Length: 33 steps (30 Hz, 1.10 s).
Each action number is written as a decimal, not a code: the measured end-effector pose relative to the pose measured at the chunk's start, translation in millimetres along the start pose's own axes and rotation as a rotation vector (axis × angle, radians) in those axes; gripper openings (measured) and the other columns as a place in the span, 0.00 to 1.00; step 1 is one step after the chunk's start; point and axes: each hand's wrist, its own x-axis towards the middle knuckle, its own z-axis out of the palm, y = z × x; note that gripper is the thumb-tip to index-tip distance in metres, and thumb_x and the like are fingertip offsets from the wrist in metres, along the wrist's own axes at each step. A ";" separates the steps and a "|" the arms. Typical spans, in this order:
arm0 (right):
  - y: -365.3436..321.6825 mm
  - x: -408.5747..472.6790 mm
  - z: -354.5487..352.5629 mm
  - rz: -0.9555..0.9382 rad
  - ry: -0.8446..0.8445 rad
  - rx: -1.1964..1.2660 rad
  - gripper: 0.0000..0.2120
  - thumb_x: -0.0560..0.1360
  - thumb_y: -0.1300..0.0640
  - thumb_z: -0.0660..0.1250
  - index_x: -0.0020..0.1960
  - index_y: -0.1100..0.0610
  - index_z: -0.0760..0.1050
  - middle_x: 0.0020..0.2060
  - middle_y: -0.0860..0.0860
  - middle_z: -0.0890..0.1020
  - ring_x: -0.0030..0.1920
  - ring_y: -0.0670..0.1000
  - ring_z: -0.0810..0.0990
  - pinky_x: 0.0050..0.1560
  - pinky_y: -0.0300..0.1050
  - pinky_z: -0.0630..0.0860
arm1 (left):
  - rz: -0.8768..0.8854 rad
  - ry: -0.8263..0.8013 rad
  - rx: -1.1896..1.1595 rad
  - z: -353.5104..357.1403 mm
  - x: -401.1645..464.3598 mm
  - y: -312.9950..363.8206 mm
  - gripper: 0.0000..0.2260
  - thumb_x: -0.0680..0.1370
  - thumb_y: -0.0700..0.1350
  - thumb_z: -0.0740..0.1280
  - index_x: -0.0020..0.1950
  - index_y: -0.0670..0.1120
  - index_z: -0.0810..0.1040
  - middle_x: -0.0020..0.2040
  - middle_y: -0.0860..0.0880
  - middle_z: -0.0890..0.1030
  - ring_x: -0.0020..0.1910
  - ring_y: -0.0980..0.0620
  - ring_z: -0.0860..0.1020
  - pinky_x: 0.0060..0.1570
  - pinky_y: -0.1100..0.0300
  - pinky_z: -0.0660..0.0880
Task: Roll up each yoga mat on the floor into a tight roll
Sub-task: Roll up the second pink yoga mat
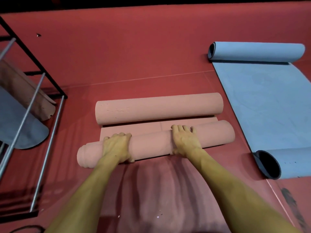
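Black metal-frame rack with grey steel rods (33, 98), far left on the red floor (134, 52): holds a rolled tan mat (25, 93) above a rolled grey-blue mat (20, 125), both lying slanted. Pink foam yoga mat (158, 130), centre of the floor: curled at both ends, the far curl lying loose, the near roll thick and slightly tilted, its left end telescoped outward; a short flat strip of mat shows between the two rolls. Left hand (116, 147): on the left part of the near roll, palm down, fingers curled over its top and gripping it. Right hand (185, 140): on the roll right of centre, fingers close together and bent over the crest, thumb tucked at the near side. Light blue foam yoga mat (262, 105), right of the pink one and apart from it: flat through the middle, both ends curled up, dark grey underside showing in the curls.
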 end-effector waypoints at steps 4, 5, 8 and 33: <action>2.2 -11.6 -13.9 -0.012 -0.247 0.039 0.47 0.63 0.35 0.79 0.72 0.55 0.63 0.70 0.53 0.73 0.71 0.59 0.70 0.71 0.64 0.66 | 0.095 -0.200 -0.099 -6.5 -5.5 -11.8 0.38 0.50 0.69 0.79 0.57 0.58 0.78 0.52 0.56 0.84 0.54 0.48 0.82 0.45 0.54 0.73; 2.4 -13.1 -16.3 -0.008 -0.314 0.052 0.48 0.63 0.33 0.79 0.71 0.55 0.63 0.70 0.54 0.72 0.71 0.60 0.69 0.71 0.64 0.66 | 0.117 -0.240 -0.126 -6.4 -7.8 -13.6 0.37 0.48 0.69 0.79 0.54 0.58 0.78 0.50 0.57 0.84 0.52 0.49 0.82 0.43 0.55 0.74; 1.9 -11.7 -24.4 0.039 -0.434 0.170 0.51 0.62 0.19 0.67 0.71 0.54 0.66 0.72 0.54 0.73 0.72 0.60 0.70 0.69 0.64 0.68 | 0.137 -0.290 -0.173 -7.1 -12.5 -13.3 0.35 0.47 0.69 0.79 0.50 0.58 0.79 0.45 0.59 0.83 0.48 0.51 0.81 0.41 0.56 0.73; 39.5 -42.4 10.1 -0.022 -0.099 0.210 0.49 0.58 0.27 0.78 0.74 0.43 0.68 0.65 0.48 0.72 0.65 0.55 0.70 0.70 0.52 0.66 | 0.111 -0.271 -0.367 -8.8 -25.3 -6.2 0.46 0.50 0.58 0.85 0.66 0.66 0.70 0.59 0.58 0.70 0.61 0.50 0.72 0.61 0.48 0.72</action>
